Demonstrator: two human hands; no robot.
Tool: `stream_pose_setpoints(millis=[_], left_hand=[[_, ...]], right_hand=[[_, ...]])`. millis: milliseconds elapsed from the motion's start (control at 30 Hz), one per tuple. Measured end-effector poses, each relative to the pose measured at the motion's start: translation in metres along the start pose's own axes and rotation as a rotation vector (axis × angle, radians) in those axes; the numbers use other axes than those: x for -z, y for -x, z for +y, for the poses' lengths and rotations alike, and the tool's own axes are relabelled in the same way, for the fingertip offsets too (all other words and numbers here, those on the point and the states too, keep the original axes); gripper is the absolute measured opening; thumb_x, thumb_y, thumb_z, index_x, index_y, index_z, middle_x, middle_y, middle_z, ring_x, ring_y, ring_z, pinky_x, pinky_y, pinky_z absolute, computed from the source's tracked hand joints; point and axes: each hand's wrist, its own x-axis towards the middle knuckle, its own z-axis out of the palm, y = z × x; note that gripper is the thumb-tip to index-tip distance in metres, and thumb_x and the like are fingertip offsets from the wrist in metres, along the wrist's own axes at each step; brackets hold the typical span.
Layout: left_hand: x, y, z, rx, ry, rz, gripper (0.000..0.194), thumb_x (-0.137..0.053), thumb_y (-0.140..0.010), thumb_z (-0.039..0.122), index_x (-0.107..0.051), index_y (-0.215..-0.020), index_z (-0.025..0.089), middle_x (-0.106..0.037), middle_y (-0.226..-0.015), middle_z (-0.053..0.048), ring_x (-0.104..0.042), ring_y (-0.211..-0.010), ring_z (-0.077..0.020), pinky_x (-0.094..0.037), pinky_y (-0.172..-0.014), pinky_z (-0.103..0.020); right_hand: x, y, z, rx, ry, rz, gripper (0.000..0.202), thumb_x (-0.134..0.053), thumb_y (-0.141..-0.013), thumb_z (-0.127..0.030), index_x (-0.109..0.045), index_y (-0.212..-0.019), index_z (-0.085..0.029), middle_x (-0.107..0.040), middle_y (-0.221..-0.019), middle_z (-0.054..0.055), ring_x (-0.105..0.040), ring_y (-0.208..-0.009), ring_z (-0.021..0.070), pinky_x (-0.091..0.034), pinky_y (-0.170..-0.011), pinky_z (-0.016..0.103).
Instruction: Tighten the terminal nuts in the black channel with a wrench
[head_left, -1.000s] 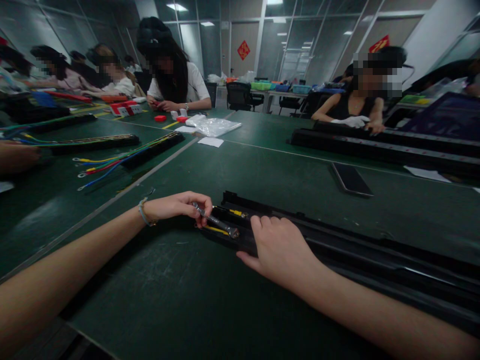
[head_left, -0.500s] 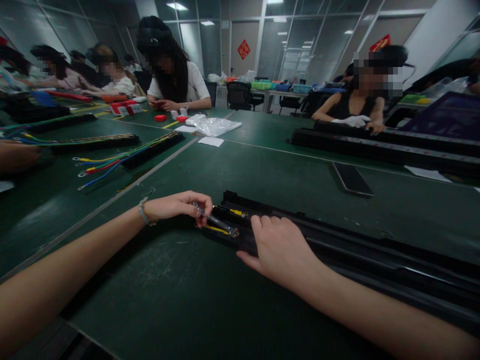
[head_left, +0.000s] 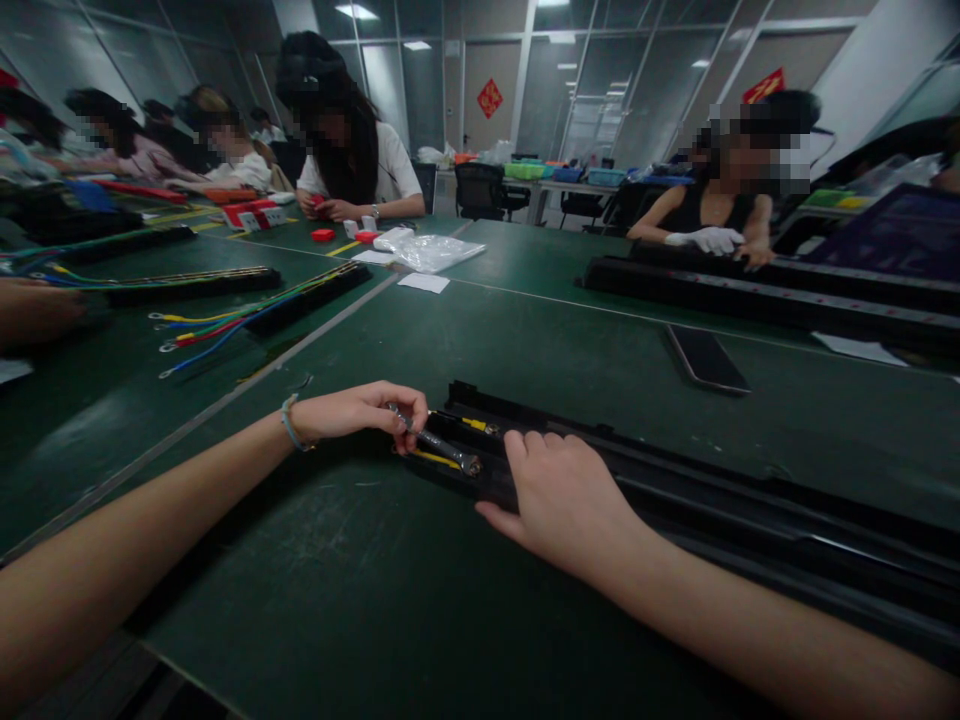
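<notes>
My left hand (head_left: 396,412) is closed around the handle of a metal wrench (head_left: 444,447). The wrench slants down to the right, its head on a bolt at the end of a long black channel (head_left: 697,480). My right hand (head_left: 562,485) grips that channel just right of the wrench, fingers over the top and thumb on the near side. Beside the wrench, a yellow-sleeved cable lug (head_left: 475,425) sits inside the channel. A second yellow wire (head_left: 435,459) runs under the wrench. My left palm hides part of the handle.
A phone (head_left: 707,358) lies beyond the channel. At left are black strips with coloured wires (head_left: 217,325). A white paper (head_left: 424,283) and a clear plastic bag (head_left: 442,252) lie farther back. Co-workers sit across the green table (head_left: 337,600), one with a gloved hand (head_left: 705,240) by another black channel (head_left: 750,290).
Almost nothing differs: both hands keep their grip, and the wrench stays at the same bolt. The whole view has shifted by a few pixels.
</notes>
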Motion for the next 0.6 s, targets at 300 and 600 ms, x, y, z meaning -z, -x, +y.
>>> stream_pose_setpoints(millis=[300,600], left_hand=[[-0.0002,0.0012,0.0004,-0.002,-0.012,0.001,0.006,-0.052,-0.076,0.017,-0.054,-0.080,0.014,-0.058,-0.075,-0.002,-0.055,-0.068,-0.0143,-0.044,-0.064,-0.026],[0.0007,0.0002,-0.0020,0.034,0.043,-0.005,0.006,-0.049,-0.081,0.018,-0.052,-0.080,0.013,-0.058,-0.077,-0.002,-0.055,-0.069,-0.0135,-0.045,-0.065,-0.025]], right_hand=[[0.0009,0.0001,-0.0007,-0.007,-0.006,0.002,0.046,-0.041,-0.070,-0.055,-0.051,-0.089,-0.014,-0.058,-0.077,0.010,-0.053,-0.070,0.0221,-0.038,-0.065,0.035],[-0.0012,0.0013,-0.0005,-0.005,0.000,0.015,0.047,-0.040,-0.070,-0.055,-0.051,-0.088,-0.013,-0.057,-0.077,0.010,-0.052,-0.070,0.0222,-0.038,-0.064,0.035]])
